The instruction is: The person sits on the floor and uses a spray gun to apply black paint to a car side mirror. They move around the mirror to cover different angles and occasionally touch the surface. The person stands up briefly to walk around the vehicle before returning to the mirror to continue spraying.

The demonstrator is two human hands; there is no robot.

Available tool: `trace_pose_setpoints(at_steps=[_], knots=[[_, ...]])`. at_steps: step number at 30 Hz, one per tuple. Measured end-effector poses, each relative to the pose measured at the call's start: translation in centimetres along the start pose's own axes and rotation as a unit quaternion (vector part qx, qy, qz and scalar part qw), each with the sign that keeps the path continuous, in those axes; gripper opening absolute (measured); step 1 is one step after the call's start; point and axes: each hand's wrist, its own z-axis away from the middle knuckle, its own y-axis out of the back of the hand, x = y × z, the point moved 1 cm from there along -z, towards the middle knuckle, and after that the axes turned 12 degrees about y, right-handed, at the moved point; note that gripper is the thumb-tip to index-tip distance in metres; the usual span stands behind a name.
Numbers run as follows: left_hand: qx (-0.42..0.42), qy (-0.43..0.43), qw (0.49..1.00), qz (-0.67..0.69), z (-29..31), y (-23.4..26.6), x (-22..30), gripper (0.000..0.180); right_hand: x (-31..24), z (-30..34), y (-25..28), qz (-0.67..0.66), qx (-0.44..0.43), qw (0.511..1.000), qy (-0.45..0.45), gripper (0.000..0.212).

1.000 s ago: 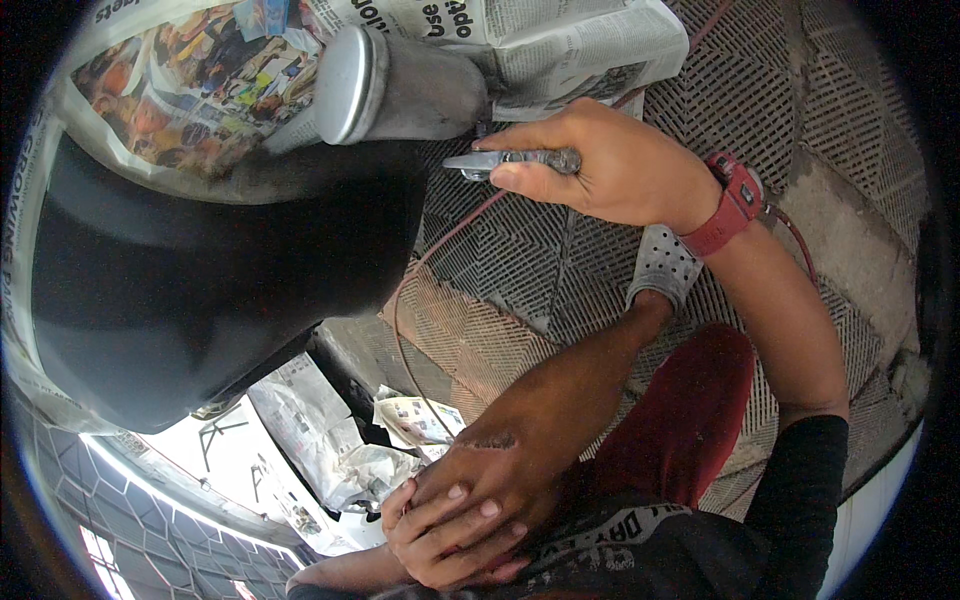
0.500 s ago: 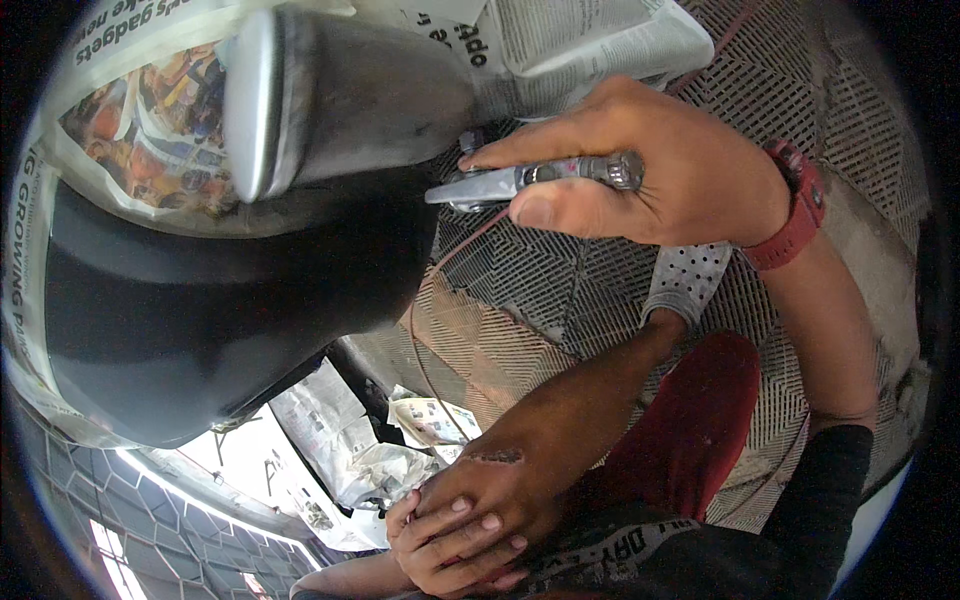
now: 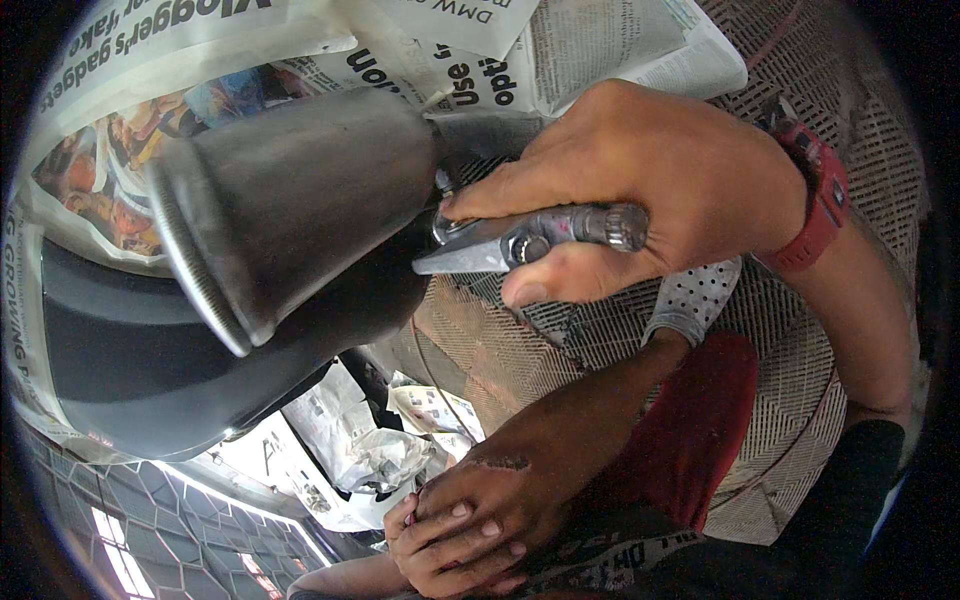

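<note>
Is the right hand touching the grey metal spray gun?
Touching. The head view shows the right hand wrapped around the grey metal spray gun, thumb pressed beneath its body, fingers over the top.

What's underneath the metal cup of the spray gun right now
Under the spray gun cup lies a glossy black panel, with newspaper masking along its upper edge. The cup covers whatever lies directly beneath it. The right hand holds the gun.

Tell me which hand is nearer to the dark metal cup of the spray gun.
Right. The right hand grips the spray gun directly beside the metal cup. The left hand rests low on the person's knee, well below the cup.
</note>
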Motion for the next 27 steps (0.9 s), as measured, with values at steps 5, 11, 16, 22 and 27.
trace_pose_setpoints(at_steps=[5, 11, 16, 22, 27], knots=[[-0.004, 0.010, 1.000, 0.002, -0.2, 0.1, 0.2, 0.023, -0.2, -1.0, 0.2, -0.024, 0.020, 0.999, 0.033, 0.055], [-0.012, 0.014, 1.000, -0.002, -0.2, 0.4, 0.5, 0.023, 0.1, 0.3, 0.2, 0.025, -0.016, 1.000, -0.003, 0.055], [-0.014, 0.014, 1.000, -0.004, 0.0, 0.6, 0.7, 0.023, 0.0, 0.8, -0.1, 0.046, -0.013, 0.999, 0.000, 0.052], [-0.017, 0.014, 1.000, -0.005, 0.0, 0.6, 0.7, 0.023, 0.1, 0.8, -0.5, 0.041, -0.016, 0.999, -0.009, 0.052], [-0.020, 0.016, 1.000, -0.005, 0.0, 0.7, 0.7, 0.023, 1.1, 3.2, -1.0, 0.075, -0.077, 0.989, -0.099, 0.056]])
